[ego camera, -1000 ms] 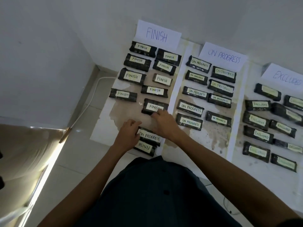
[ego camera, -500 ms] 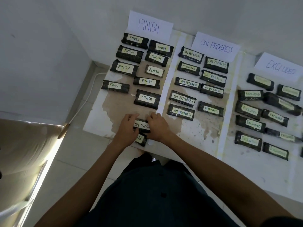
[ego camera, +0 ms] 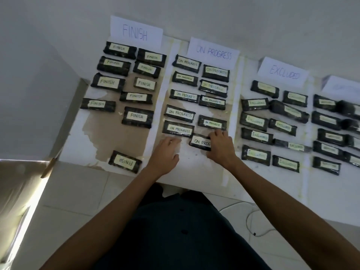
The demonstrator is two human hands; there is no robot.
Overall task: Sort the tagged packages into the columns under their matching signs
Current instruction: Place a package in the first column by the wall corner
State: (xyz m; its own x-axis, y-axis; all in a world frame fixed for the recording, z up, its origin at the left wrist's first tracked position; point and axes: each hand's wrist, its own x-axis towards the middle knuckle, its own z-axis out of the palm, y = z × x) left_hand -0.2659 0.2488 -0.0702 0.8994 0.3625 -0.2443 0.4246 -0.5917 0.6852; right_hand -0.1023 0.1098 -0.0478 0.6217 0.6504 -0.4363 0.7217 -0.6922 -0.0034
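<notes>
Dark wrapped packages with pale tags lie in columns on a low white surface (ego camera: 204, 172). Signs read FINISH (ego camera: 135, 33), ON PROGRESS (ego camera: 213, 53) and EXCLUDED (ego camera: 284, 72). My right hand (ego camera: 221, 146) grips the right end of an ON PROGRESS package (ego camera: 199, 142) at the bottom of the ON PROGRESS column. My left hand (ego camera: 165, 154) rests beside it, fingers apart, holding nothing. A lone FINISH package (ego camera: 124, 161) lies upside down at the front edge under the FINISH column.
A fourth column of packages (ego camera: 331, 133) with a blurred sign (ego camera: 342, 85) sits at the far right. A white cable (ego camera: 253, 221) lies on the tiled floor at front right. A wall rises behind the signs.
The ON PROGRESS package has gone from the stack at the front edge rightwards into the ON PROGRESS column with my right hand. My left hand has let go of the FINISH package and moved right.
</notes>
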